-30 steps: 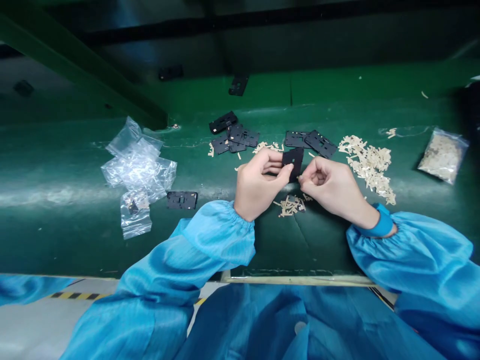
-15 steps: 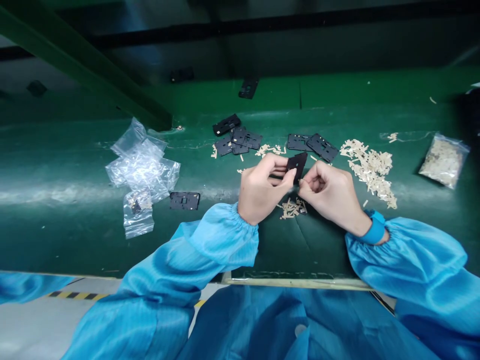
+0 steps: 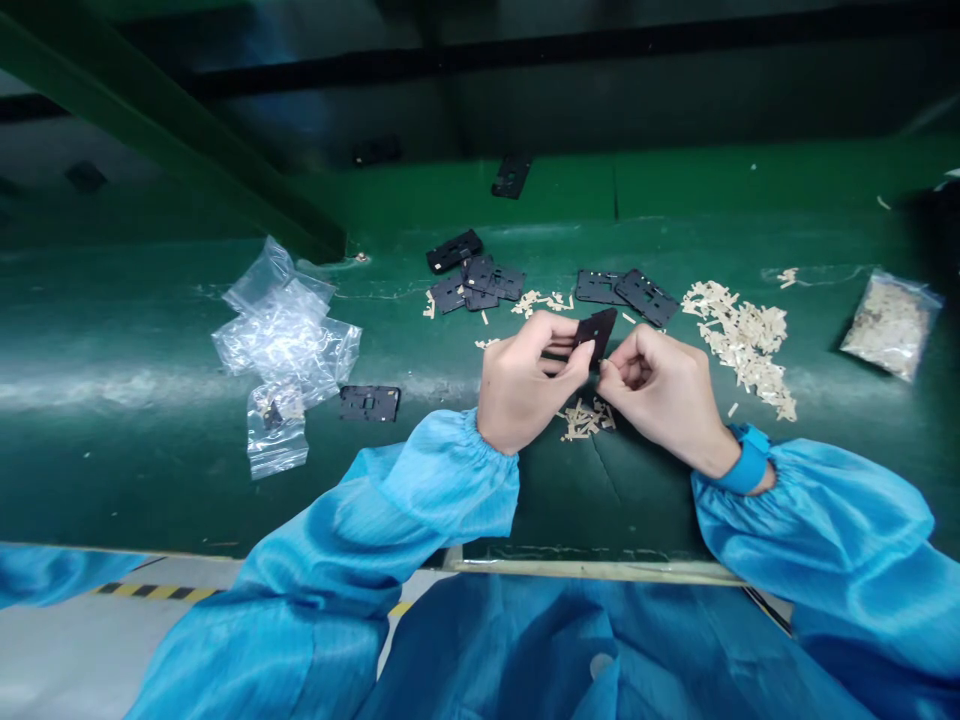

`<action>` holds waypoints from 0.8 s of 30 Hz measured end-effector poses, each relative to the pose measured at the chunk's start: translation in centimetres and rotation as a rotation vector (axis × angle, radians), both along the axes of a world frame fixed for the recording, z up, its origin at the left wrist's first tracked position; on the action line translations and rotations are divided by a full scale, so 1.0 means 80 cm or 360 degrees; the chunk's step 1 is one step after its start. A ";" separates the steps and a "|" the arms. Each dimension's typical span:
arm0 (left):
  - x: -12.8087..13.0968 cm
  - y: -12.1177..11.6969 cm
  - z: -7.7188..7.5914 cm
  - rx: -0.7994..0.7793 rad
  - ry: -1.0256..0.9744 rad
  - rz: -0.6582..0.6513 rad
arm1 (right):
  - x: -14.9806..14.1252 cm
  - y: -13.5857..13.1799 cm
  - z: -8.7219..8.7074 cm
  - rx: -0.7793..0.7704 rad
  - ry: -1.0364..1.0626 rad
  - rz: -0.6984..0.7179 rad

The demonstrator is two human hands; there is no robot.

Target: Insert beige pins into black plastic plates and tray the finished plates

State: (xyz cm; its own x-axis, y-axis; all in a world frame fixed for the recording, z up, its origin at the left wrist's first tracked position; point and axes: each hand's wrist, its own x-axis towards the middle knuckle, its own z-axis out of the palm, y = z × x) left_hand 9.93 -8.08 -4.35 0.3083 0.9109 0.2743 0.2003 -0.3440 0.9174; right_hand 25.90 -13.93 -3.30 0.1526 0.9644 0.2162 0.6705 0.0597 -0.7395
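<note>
In the head view, the left hand is clamped on a black slotted plate, thumb on the near face and fingers behind, with the plate tilted up above the green bench. The right hand is at the plate's lower right edge, thumb and forefinger pinched together; whether they touch the plate or grip a scrap is too small to tell.

For good work at that edge, I would leave the left thumb well clear of the right fingertips and squeeze only lightly, since so thin a plate may flex. Small, slow pulls or presses along the edge should suit better than a jerk. Turning the worked face toward the eyes would help, as the fingers partly hide it.

Just below the plate lies a small heap of cream strips; staying above it seems sensible, so that loose bits drop there and not among the larger strip pile to the plate's right or onto the two flat plates behind it.
</note>
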 end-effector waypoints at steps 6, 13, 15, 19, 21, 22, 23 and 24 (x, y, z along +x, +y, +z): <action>-0.001 -0.001 0.000 0.0009 -0.0008 -0.0040 | 0.000 0.001 -0.001 -0.0031 0.0016 0.0029; -0.001 0.002 -0.002 -0.0002 -0.0035 -0.0037 | 0.011 0.002 0.004 -0.0209 0.0149 0.0100; -0.001 0.005 -0.003 -0.0054 -0.0068 -0.0018 | 0.017 0.003 0.007 -0.0312 0.0218 0.0153; 0.001 0.011 -0.003 -0.0215 -0.0109 -0.0003 | 0.030 0.008 0.013 -0.0611 0.0559 0.0237; 0.002 0.014 -0.002 -0.0278 -0.0141 -0.0004 | 0.036 0.011 0.015 -0.0756 0.0775 0.0264; 0.002 0.015 -0.001 -0.0309 -0.0165 -0.0007 | 0.038 0.012 0.016 -0.0809 0.0865 0.0267; 0.002 0.017 0.001 -0.0341 -0.0196 -0.0013 | 0.041 0.013 0.017 -0.0845 0.0940 0.0270; 0.002 0.018 0.002 -0.0376 -0.0233 -0.0022 | 0.043 0.014 0.018 -0.0866 0.1000 0.0274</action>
